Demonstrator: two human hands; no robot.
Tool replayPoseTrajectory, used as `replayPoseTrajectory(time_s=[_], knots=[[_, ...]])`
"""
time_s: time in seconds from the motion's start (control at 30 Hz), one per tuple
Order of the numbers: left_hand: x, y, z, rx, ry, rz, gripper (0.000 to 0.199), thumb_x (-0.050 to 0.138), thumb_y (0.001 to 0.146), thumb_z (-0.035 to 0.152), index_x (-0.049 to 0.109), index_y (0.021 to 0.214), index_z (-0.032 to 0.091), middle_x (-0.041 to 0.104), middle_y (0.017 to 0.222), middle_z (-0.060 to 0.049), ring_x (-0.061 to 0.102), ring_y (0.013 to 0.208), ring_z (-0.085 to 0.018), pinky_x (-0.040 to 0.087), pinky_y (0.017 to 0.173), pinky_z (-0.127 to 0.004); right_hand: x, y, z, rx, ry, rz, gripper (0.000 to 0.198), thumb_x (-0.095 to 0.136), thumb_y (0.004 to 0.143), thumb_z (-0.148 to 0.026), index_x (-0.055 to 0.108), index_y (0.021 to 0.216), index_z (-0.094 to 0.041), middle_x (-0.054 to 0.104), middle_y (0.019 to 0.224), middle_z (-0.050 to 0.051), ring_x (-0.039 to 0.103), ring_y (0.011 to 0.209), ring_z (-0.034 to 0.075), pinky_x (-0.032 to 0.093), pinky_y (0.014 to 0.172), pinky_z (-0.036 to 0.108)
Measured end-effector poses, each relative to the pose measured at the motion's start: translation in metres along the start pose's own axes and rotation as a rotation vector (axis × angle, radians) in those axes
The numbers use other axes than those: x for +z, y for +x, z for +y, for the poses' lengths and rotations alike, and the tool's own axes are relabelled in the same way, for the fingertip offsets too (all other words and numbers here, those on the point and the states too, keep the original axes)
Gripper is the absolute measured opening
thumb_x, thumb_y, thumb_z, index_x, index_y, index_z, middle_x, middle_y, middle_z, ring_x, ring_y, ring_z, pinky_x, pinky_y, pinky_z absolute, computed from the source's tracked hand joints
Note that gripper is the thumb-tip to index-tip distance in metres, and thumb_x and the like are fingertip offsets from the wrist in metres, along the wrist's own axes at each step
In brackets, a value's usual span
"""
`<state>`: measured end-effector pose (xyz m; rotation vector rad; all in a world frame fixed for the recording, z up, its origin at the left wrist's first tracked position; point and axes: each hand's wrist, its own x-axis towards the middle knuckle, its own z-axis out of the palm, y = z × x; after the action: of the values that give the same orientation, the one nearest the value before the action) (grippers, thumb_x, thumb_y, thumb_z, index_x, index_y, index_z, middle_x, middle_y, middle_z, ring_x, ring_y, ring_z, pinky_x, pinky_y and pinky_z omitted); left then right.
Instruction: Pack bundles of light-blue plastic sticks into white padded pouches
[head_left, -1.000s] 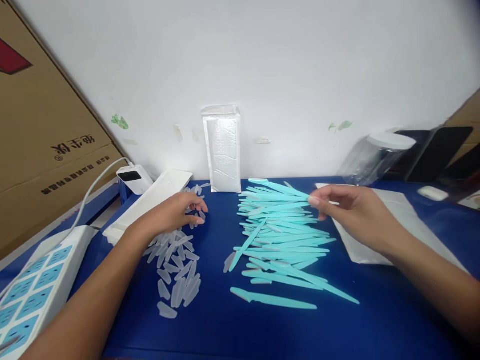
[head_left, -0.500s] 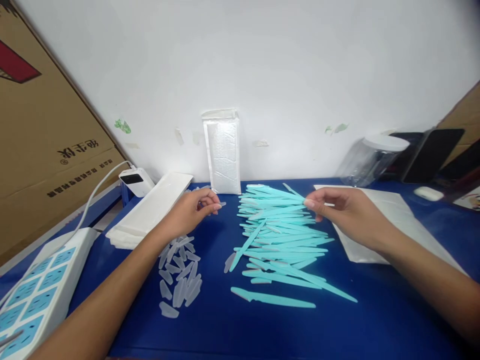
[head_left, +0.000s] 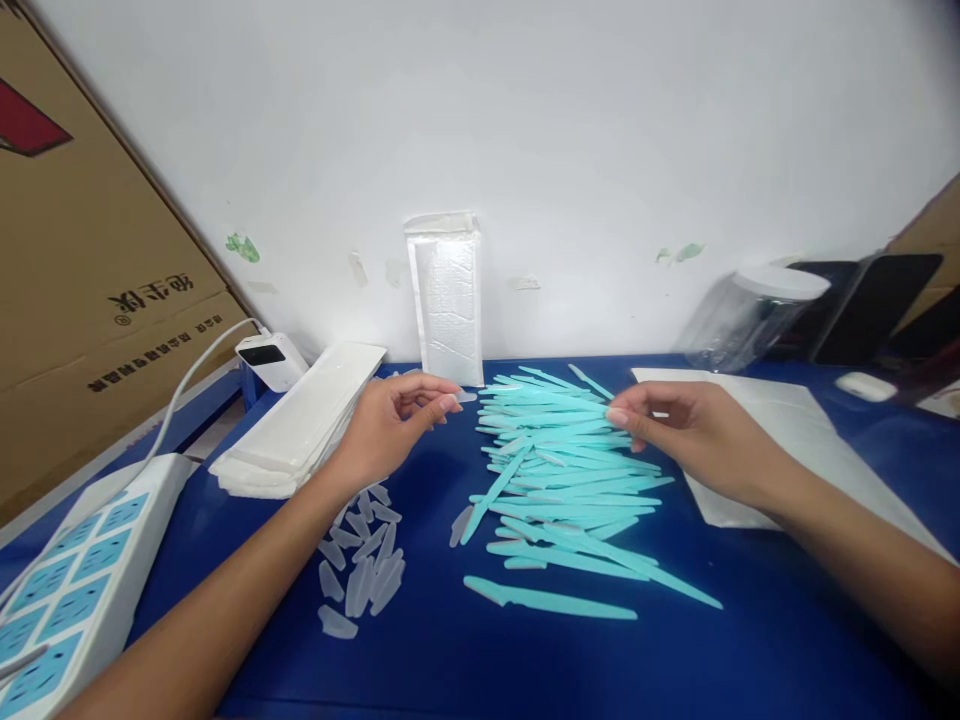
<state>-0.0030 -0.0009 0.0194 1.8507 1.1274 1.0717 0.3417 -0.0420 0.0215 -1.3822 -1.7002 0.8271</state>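
My left hand (head_left: 401, 415) is closed in a pinch, and a clear blade cover (head_left: 466, 397) pokes out past its fingertips. Over the right end of a heap of turquoise eyebrow razors (head_left: 570, 480), my right hand (head_left: 671, 430) pinches the thin handle end of one eyebrow razor (head_left: 592, 408). That razor's blade end overlaps the heap, so its outline is hard to separate. Loose clear blade covers (head_left: 360, 580) lie scattered below my left forearm. One more cover (head_left: 460, 525) rests at the heap's left side, and a single razor (head_left: 551, 600) lies apart in front.
A padded white mailer (head_left: 448, 300) leans on the wall behind. More white mailers lie stacked at left (head_left: 300, 420) and flat at right (head_left: 787, 430). A power strip (head_left: 161, 520), white charging device (head_left: 274, 360) and clear jar (head_left: 750, 315) stand around the blue table (head_left: 420, 660).
My left hand has moved slightly right toward the razors, and more of the blade cover shows at its fingertips. My right hand stays nearly in place, still pinching a razor handle.
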Motion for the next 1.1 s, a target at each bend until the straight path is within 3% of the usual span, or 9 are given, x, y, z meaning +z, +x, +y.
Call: replayPoseTrajectory(time_s=[0.5, 0.77, 1.0, 1.1], knots=[[0.0069, -0.0039, 0.0064, 0.044, -0.063, 0.065, 0.022, 0.083, 0.090, 0.037, 0.084, 0.102, 0.018, 0.084, 0.089, -0.008, 0.073, 0.073, -0.016, 0.058, 0.064, -0.026, 0.0024, -0.0026, -0.0032, 0.000, 0.017, -0.033, 0.058, 0.081, 0.073, -0.079, 0.078, 0.080, -0.021, 0.074, 0.077, 0.005, 0.064, 0.062, 0.018, 0.058, 0.061, 0.032], [0.0062, -0.0053, 0.0003, 0.103, -0.029, 0.168, 0.020, 0.088, 0.086, 0.036, 0.086, 0.100, 0.021, 0.081, 0.085, -0.005, 0.067, 0.066, -0.014, 0.054, 0.061, -0.027, 0.0021, -0.0027, 0.0004, -0.015, 0.023, -0.037, 0.056, 0.082, 0.075, -0.077, 0.079, 0.081, -0.021, 0.073, 0.077, 0.004, 0.062, 0.062, 0.017, 0.057, 0.061, 0.030], [0.0073, -0.0066, 0.0041, 0.130, -0.034, 0.172, 0.010, 0.088, 0.084, 0.030, 0.086, 0.091, 0.023, 0.084, 0.101, -0.008, 0.076, 0.092, -0.023, 0.061, 0.076, -0.033, 0.0008, -0.0032, -0.0019, -0.008, 0.035, -0.035, 0.055, 0.082, 0.075, -0.076, 0.078, 0.080, -0.021, 0.074, 0.080, 0.004, 0.063, 0.064, 0.017, 0.056, 0.061, 0.029], [0.0080, -0.0067, 0.0043, 0.109, -0.041, 0.177, 0.010, 0.088, 0.084, 0.030, 0.086, 0.091, 0.023, 0.085, 0.098, -0.007, 0.077, 0.086, -0.022, 0.061, 0.072, -0.032, 0.0014, -0.0033, -0.0020, -0.006, 0.041, -0.037, 0.052, 0.084, 0.075, -0.073, 0.079, 0.080, -0.022, 0.073, 0.078, 0.004, 0.062, 0.064, 0.016, 0.057, 0.061, 0.028]])
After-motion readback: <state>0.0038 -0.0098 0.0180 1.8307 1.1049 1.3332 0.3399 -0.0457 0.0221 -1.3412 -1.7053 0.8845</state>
